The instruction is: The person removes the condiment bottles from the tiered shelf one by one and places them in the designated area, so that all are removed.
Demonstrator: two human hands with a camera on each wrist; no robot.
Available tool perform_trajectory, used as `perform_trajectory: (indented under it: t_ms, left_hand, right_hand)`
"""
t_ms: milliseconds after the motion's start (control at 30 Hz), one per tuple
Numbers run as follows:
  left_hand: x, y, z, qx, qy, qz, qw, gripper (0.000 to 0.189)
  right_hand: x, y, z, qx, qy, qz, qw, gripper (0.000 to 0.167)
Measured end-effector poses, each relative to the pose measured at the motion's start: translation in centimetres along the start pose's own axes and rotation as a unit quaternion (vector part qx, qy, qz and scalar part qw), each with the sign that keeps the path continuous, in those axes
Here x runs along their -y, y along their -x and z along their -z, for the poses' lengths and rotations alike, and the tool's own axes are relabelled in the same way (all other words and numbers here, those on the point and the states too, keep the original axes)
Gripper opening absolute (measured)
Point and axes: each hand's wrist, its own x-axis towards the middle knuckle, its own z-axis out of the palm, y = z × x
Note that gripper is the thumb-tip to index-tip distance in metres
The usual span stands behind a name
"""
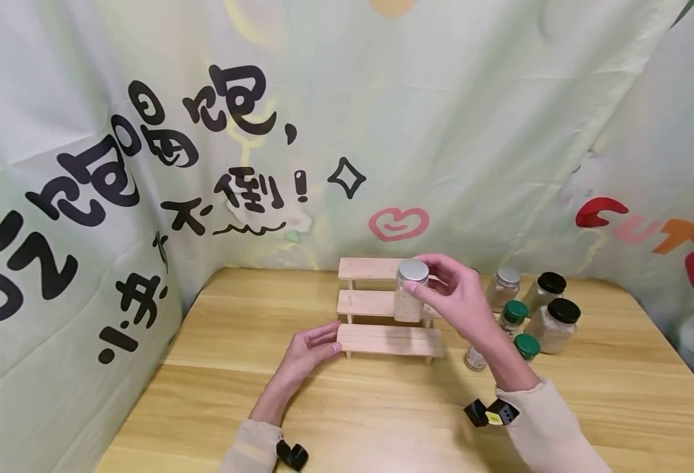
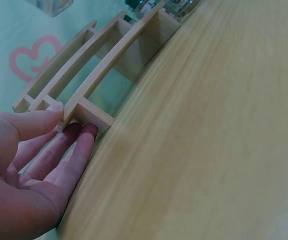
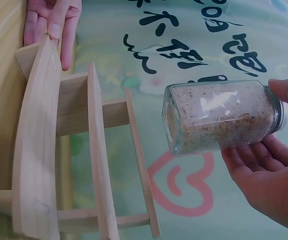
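Note:
A three-tier wooden shelf rack [image 1: 390,339] stands on the table. My left hand [image 1: 306,355] pinches the left end of its lowest step, thumb [image 2: 38,122] on top and fingers [image 2: 78,155] below. Above the rack, my right hand [image 1: 461,299] grips a square glass spice jar [image 1: 410,292] near its silver lid [image 3: 282,116]. Pale grains with brownish bits [image 3: 219,120] partly fill this jar. In the head view it is upright, overlapping the upper two steps, while the right wrist view shows its base apart from the rack.
Right of the rack several jars stand together: a silver-lidded jar [image 1: 503,289], black-lidded jars [image 1: 553,326] and green-lidded bottles [image 1: 513,315]. Another small bottle [image 1: 475,359] is partly behind my right arm. A printed cloth [image 1: 488,151] hangs behind the wooden table [image 1: 370,407].

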Motion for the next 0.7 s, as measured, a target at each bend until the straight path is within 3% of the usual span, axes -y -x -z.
perform_trajectory:
  t_ms: [700]
  left_hand:
    - [0.0,-0.1,-0.1,-0.004,0.001,0.0,1.0,0.057]
  right_hand:
    - [0.8,5.5,3.6,-0.049,0.063,0.02,0.9966,0.042]
